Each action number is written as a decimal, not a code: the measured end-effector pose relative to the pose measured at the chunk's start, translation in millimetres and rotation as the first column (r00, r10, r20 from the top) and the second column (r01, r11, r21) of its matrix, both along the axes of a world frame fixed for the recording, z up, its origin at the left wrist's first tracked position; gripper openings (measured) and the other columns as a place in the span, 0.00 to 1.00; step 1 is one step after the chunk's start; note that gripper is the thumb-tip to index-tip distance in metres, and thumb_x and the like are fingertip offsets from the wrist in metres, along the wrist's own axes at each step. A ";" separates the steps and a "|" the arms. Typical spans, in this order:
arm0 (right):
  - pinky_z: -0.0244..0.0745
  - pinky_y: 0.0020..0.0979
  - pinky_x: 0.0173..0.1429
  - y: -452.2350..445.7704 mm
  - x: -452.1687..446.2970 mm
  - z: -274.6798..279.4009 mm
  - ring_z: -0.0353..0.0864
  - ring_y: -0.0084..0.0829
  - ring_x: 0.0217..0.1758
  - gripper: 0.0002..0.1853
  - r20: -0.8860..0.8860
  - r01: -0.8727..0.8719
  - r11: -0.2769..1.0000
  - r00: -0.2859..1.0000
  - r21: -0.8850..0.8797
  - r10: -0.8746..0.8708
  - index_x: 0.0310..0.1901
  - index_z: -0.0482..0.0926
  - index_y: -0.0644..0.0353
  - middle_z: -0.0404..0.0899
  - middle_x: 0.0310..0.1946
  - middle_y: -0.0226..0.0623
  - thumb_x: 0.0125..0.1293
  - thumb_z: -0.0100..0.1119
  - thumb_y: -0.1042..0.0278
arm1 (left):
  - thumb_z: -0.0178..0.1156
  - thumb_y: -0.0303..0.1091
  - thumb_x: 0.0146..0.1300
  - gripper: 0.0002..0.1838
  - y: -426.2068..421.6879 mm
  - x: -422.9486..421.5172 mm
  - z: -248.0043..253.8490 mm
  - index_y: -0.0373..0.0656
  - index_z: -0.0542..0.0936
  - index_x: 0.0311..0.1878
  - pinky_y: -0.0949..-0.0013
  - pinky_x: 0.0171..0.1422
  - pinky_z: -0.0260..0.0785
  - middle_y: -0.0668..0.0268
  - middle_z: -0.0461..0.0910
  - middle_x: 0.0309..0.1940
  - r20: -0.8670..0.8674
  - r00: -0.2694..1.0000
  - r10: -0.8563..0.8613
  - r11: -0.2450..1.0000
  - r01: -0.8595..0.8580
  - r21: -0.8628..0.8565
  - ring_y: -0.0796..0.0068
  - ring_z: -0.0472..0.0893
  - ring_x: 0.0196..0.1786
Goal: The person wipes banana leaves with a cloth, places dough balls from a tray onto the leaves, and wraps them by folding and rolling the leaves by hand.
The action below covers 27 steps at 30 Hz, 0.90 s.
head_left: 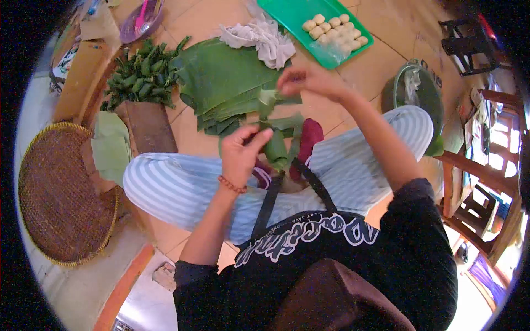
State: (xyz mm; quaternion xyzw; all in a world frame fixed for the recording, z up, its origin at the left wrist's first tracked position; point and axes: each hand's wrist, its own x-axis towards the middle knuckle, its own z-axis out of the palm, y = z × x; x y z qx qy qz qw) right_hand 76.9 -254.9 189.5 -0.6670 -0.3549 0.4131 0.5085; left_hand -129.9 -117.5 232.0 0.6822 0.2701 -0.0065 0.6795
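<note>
Between my knees, my left hand point(244, 149) pinches a folded green leaf piece point(275, 149) with thumb and fingers. Above and to the right of it, my right hand point(309, 81) is raised, blurred by motion, its fingers bent near a pale green leaf strip point(268, 98); whether it holds the strip is not clear. A stack of cut green leaves point(218, 77) lies on the floor just beyond my hands. On its upper edge rests a crumpled whitish cloth point(259, 41). Pale round dough balls point(333, 32) sit partly under clear plastic on a green tray point(287, 22).
Small green leaf wraps point(144, 74) are heaped at the upper left above a brown box point(149, 124). A round woven tray point(66, 193) lies far left. A purple basin point(130, 30) is at the top left, a green tub point(428, 94) by my right knee, wooden furniture point(477, 171) at right.
</note>
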 end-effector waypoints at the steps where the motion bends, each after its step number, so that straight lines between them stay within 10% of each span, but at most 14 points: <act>1: 0.70 0.23 0.35 -0.8 24.7 -21.7 0.75 0.21 0.31 0.09 0.079 0.171 0.978 0.984 -0.122 -0.162 0.34 0.78 0.62 0.77 0.27 0.28 0.55 0.60 0.66 | 0.63 0.30 0.54 0.08 4.1 6.7 2.4 0.34 0.77 0.27 0.80 0.29 0.60 0.74 0.71 0.20 0.088 0.995 0.039 0.998 -0.043 0.049 0.87 0.67 0.25; 4: 0.71 0.25 0.32 -31.0 85.4 -133.0 0.75 0.24 0.27 0.10 0.336 0.368 0.852 0.909 -0.372 -0.246 0.28 0.78 0.63 0.77 0.23 0.34 0.54 0.59 0.63 | 0.63 0.29 0.54 0.08 13.0 14.7 -13.9 0.33 0.77 0.28 0.81 0.31 0.61 0.73 0.71 0.23 0.244 0.966 0.091 0.973 -0.138 0.184 0.86 0.68 0.27; 5: 0.71 0.26 0.31 -39.6 92.0 -161.7 0.76 0.27 0.27 0.11 0.410 0.395 0.812 0.886 -0.430 -0.215 0.27 0.78 0.64 0.77 0.22 0.37 0.54 0.59 0.62 | 0.63 0.28 0.54 0.08 15.7 12.2 -16.7 0.33 0.76 0.28 0.79 0.34 0.63 0.70 0.73 0.25 0.045 0.993 0.111 0.989 -0.115 0.096 0.84 0.70 0.30; 9: 0.74 0.39 0.33 -45.7 59.0 -180.5 0.80 0.47 0.29 0.14 0.718 0.589 0.655 0.689 -0.473 -0.102 0.29 0.78 0.67 0.78 0.25 0.55 0.54 0.58 0.61 | 0.62 0.27 0.53 0.08 13.7 18.6 -19.6 0.32 0.75 0.29 0.77 0.37 0.64 0.66 0.75 0.27 0.189 0.978 0.092 0.976 -0.127 0.180 0.79 0.72 0.31; 12: 0.73 0.45 0.38 -35.0 50.7 -209.3 0.77 0.54 0.35 0.15 0.669 0.712 0.546 0.667 -0.441 -0.330 0.29 0.78 0.67 0.75 0.27 0.61 0.55 0.56 0.60 | 0.62 0.27 0.53 0.08 16.7 20.8 -24.8 0.32 0.75 0.29 0.77 0.38 0.64 0.66 0.75 0.27 0.157 0.980 0.125 0.984 -0.143 0.110 0.79 0.72 0.32; 27: 0.71 0.44 0.36 -61.1 50.3 -228.2 0.78 0.50 0.32 0.12 0.740 0.658 0.669 0.630 -0.346 -0.236 0.30 0.76 0.64 0.77 0.25 0.54 0.51 0.55 0.62 | 0.62 0.27 0.52 0.08 13.7 20.7 -25.4 0.31 0.75 0.30 0.75 0.40 0.64 0.64 0.75 0.29 0.255 0.950 0.181 0.967 -0.219 0.131 0.75 0.73 0.33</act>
